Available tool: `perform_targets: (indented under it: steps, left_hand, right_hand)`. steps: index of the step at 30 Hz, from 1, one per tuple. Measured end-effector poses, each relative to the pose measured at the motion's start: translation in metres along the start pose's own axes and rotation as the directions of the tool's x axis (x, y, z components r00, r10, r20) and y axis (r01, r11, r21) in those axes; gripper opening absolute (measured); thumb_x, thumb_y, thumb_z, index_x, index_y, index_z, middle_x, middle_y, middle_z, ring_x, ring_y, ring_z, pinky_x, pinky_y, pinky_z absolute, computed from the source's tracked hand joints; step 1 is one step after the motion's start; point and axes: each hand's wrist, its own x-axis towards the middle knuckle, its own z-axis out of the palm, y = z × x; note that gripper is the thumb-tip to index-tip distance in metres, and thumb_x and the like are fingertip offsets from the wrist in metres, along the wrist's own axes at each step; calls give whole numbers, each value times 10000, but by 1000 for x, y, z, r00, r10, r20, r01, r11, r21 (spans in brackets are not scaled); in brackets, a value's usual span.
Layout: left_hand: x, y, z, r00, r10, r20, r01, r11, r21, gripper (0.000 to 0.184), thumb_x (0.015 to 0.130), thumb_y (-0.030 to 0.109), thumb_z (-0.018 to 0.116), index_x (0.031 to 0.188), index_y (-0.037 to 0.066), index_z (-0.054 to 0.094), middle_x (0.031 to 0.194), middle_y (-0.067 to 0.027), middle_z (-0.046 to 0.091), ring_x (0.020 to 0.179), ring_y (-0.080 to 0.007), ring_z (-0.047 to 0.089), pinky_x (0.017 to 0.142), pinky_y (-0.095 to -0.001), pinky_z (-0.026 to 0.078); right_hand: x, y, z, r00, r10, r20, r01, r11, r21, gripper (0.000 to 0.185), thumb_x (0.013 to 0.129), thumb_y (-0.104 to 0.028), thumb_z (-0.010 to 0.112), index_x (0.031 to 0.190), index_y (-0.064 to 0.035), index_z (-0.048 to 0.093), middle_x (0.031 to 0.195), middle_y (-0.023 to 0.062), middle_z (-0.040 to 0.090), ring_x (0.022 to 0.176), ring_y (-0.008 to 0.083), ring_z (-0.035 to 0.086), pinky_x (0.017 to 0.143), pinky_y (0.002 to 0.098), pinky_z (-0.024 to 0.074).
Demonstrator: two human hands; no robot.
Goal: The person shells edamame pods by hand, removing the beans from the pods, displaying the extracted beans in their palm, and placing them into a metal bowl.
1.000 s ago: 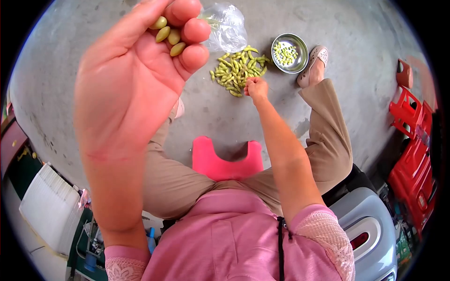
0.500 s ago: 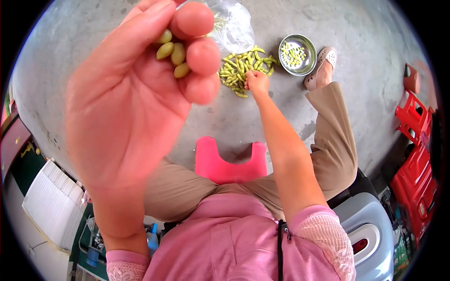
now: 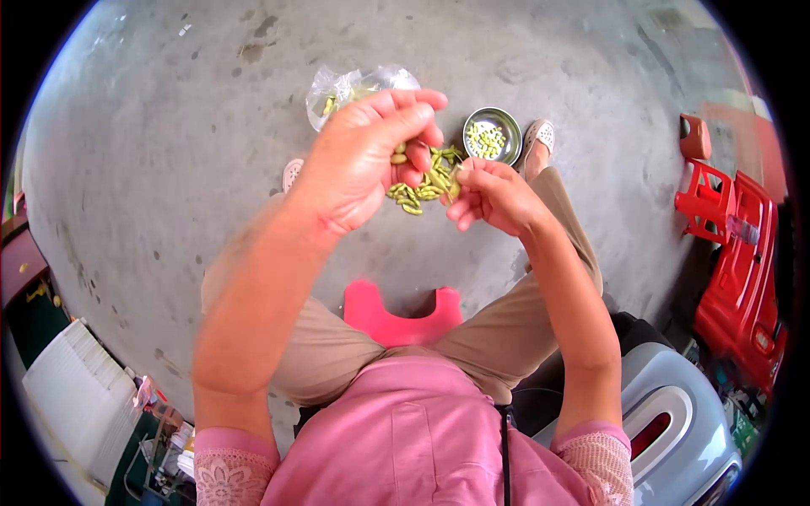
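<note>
My left hand point(image 3: 354, 164) is raised over the floor with its fingers curled around several shelled green soybeans point(image 3: 399, 157). Close to its right, the thumb and fingers of my right hand point(image 3: 502, 198) pinch a green soybean pod point(image 3: 454, 185). The hands nearly meet, and the pod's far end is partly hidden by the fingers. Below them on the concrete floor lies a pile of soybean pods point(image 3: 408, 197), partly covered by both hands. A round metal bowl point(image 3: 513, 153) with loose shelled beans in it stands just beyond my right hand.
A clear plastic bag point(image 3: 325, 88) with some pods in it lies behind my left hand. Between my legs is a pink plastic stool point(image 3: 396, 327). My right shoe point(image 3: 541, 133) is beside the bowl. Red plastic stools point(image 3: 707, 202) stand at the right.
My left hand has moved down and away from the camera, still holding the beans. My right hand has lifted from the pile with a pod and come up beside the left hand.
</note>
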Motion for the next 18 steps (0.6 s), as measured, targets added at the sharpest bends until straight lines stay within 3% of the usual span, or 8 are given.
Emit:
perform_targets:
  steps: [4,6,10,15,18]
  left_hand:
    - [0,-9,9,998,-62,12,60,990,130,217,824,152,511,993,16,525,733,8,523,590,-53,455,516,-172,379]
    - [3,-10,12,997,-78,-23,81,979,188,203,802,114,516,966,-4,532,740,-27,534,589,-66,479,529,-194,418]
    - [9,-13,14,995,-69,-67,84,959,269,188,796,113,522,946,3,551,701,-10,520,583,-57,457,507,-189,390]
    - [9,-15,16,993,-35,-112,76,923,377,184,796,140,547,928,15,575,662,15,502,549,-40,436,465,-168,352]
    - [8,-17,15,992,-43,-118,88,907,412,180,795,145,560,922,20,585,649,25,497,527,-33,427,442,-151,331]
  right_hand:
    - [-17,-1,4,984,-92,156,79,993,86,95,823,-146,493,832,-53,482,754,83,568,604,148,584,486,250,475]
    - [-13,0,7,970,-188,157,183,982,48,124,817,-157,515,878,-50,497,762,73,565,614,136,576,497,243,472]
    - [-17,-9,17,947,-288,144,292,956,-5,139,804,-170,545,846,-37,532,759,29,541,595,94,508,536,221,441]
    - [-24,-17,6,918,-396,29,396,909,-131,165,750,-167,632,744,-25,549,592,-33,486,539,39,424,476,193,346]
    - [-25,-12,4,868,-494,38,491,848,-199,155,738,-144,642,734,-22,546,594,-34,485,538,25,414,470,185,341]
